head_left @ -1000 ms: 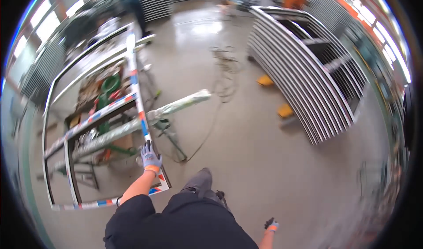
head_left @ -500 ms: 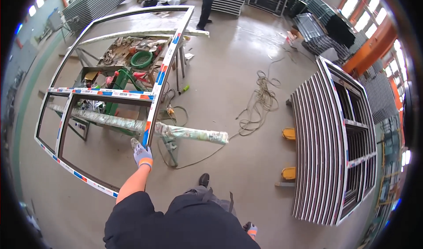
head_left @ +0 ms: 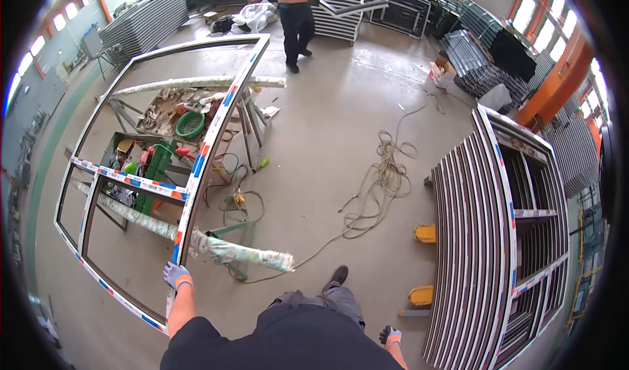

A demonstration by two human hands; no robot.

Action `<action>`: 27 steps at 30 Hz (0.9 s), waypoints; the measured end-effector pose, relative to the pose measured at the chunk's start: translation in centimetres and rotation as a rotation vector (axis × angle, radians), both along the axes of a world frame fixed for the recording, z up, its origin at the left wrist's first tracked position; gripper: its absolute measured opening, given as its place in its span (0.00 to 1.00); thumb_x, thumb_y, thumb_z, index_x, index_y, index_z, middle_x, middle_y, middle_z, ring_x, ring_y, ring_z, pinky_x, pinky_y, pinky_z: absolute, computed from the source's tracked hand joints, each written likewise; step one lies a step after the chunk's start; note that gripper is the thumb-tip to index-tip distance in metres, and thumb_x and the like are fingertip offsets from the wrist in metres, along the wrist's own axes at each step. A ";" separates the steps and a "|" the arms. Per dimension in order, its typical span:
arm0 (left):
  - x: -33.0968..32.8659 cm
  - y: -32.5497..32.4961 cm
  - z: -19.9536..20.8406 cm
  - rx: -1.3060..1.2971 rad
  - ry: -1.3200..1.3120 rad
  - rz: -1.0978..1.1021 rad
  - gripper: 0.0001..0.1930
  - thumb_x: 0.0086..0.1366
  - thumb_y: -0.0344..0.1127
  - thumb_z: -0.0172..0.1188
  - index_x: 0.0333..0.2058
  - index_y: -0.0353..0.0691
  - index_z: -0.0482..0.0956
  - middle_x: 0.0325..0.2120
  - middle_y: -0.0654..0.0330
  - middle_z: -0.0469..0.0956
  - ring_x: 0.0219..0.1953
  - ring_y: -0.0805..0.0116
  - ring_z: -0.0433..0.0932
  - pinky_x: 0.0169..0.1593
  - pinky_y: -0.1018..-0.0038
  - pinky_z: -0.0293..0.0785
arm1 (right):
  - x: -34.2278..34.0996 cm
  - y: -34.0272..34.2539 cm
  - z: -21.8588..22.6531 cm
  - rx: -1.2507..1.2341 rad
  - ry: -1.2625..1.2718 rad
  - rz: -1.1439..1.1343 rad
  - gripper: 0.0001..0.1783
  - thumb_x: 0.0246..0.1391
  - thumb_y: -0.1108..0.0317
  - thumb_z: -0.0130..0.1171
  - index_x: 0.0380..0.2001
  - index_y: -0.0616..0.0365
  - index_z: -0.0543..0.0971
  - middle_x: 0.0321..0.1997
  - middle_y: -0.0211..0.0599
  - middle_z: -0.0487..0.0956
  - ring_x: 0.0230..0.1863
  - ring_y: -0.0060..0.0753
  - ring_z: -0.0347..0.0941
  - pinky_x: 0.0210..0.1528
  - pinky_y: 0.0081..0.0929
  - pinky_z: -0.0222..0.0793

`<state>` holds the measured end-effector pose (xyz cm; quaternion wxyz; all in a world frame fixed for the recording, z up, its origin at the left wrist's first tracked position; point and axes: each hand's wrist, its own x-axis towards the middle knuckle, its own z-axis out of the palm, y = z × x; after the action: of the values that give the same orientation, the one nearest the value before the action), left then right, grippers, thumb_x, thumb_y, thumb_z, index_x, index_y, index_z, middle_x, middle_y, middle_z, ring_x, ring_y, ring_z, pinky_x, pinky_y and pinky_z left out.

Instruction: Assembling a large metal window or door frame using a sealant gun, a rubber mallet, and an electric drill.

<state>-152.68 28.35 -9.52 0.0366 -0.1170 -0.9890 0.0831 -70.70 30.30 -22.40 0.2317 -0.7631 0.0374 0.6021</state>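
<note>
A large window frame (head_left: 202,159), with a dark inner edge and white, red and blue film along its members, stands tilted over the bench at my left. My gloved left hand (head_left: 177,276) is closed round its near right edge, low on the long side member. The frame has a crossbar (head_left: 137,181) and a short upright in its lower part. My right hand (head_left: 390,336), in a grey and orange glove, hangs low at my right side. It holds nothing, its fingers loosely bent and a little apart, away from the stacked frames.
Behind the frame, a work bench carries a green bowl (head_left: 190,125) and scattered tools. A film-wrapped beam (head_left: 252,253) juts out towards my feet. Cable (head_left: 386,167) lies coiled on the floor. Stacked frames (head_left: 468,252) stand right, by yellow supports (head_left: 424,233). A person (head_left: 296,19) handles a frame at the back.
My left hand and the held frame have shifted left and nearer to me. The right hand shows more fully at my side. At the back, the person is more in view, with a frame.
</note>
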 end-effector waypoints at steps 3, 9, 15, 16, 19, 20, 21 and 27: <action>3.5 2.0 0.4 -0.040 0.083 0.133 0.33 0.57 0.45 0.59 0.59 0.37 0.65 0.55 0.49 0.68 0.59 0.53 0.66 0.61 0.61 0.62 | 1.1 8.4 0.8 -0.004 -0.128 0.210 0.08 0.46 0.64 0.55 0.21 0.55 0.72 0.12 0.34 0.69 0.07 0.30 0.61 0.10 0.25 0.50; 10.4 6.6 0.1 0.218 -0.055 0.073 0.33 0.57 0.43 0.59 0.59 0.35 0.63 0.58 0.47 0.65 0.62 0.51 0.62 0.64 0.60 0.58 | 0.6 29.4 1.4 0.274 -0.247 0.581 0.09 0.49 0.61 0.55 0.22 0.54 0.74 0.15 0.35 0.73 0.11 0.33 0.66 0.12 0.28 0.57; 16.6 12.5 0.5 0.505 -0.058 -0.006 0.30 0.56 0.38 0.60 0.57 0.35 0.64 0.57 0.47 0.66 0.61 0.50 0.62 0.64 0.60 0.58 | -5.9 46.9 4.0 0.437 -0.143 0.690 0.08 0.51 0.62 0.57 0.24 0.54 0.75 0.17 0.34 0.75 0.13 0.26 0.68 0.15 0.24 0.62; 16.9 13.6 0.2 0.557 -0.075 -0.037 0.30 0.56 0.38 0.60 0.57 0.36 0.65 0.56 0.48 0.66 0.61 0.50 0.62 0.64 0.60 0.58 | -7.4 48.5 4.6 0.427 -0.155 0.714 0.09 0.51 0.62 0.58 0.25 0.55 0.76 0.17 0.34 0.75 0.13 0.26 0.68 0.15 0.24 0.63; 17.5 17.9 -1.0 0.626 -0.061 -0.078 0.29 0.56 0.37 0.60 0.56 0.37 0.65 0.56 0.49 0.67 0.60 0.49 0.62 0.64 0.60 0.57 | -11.2 51.3 5.3 0.440 -0.153 0.758 0.08 0.50 0.63 0.57 0.26 0.56 0.77 0.17 0.35 0.75 0.12 0.28 0.68 0.14 0.24 0.62; 17.8 19.1 -1.2 0.629 -0.065 -0.058 0.29 0.56 0.37 0.60 0.56 0.37 0.65 0.56 0.49 0.67 0.60 0.49 0.62 0.64 0.60 0.57 | -12.0 51.4 5.1 0.450 -0.133 0.766 0.08 0.49 0.64 0.56 0.27 0.56 0.77 0.17 0.36 0.75 0.12 0.30 0.68 0.14 0.24 0.60; 17.9 20.3 -1.4 0.680 -0.088 -0.006 0.28 0.56 0.37 0.60 0.56 0.37 0.66 0.56 0.48 0.67 0.60 0.49 0.62 0.64 0.59 0.56 | -12.7 51.7 5.0 0.401 -0.098 0.781 0.09 0.50 0.63 0.56 0.28 0.57 0.78 0.18 0.37 0.76 0.12 0.31 0.69 0.14 0.25 0.61; 13.8 27.0 -3.0 0.817 -0.014 0.031 0.27 0.58 0.33 0.59 0.56 0.35 0.64 0.56 0.48 0.66 0.60 0.47 0.62 0.64 0.58 0.55 | -16.6 52.9 3.8 0.104 -0.143 0.973 0.12 0.50 0.56 0.58 0.28 0.53 0.78 0.18 0.34 0.76 0.12 0.29 0.68 0.14 0.26 0.58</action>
<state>-138.87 55.32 -12.48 0.0719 -0.0784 -0.9425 -0.3169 -87.34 83.20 -18.62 -0.0367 -0.7189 -0.3694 0.5877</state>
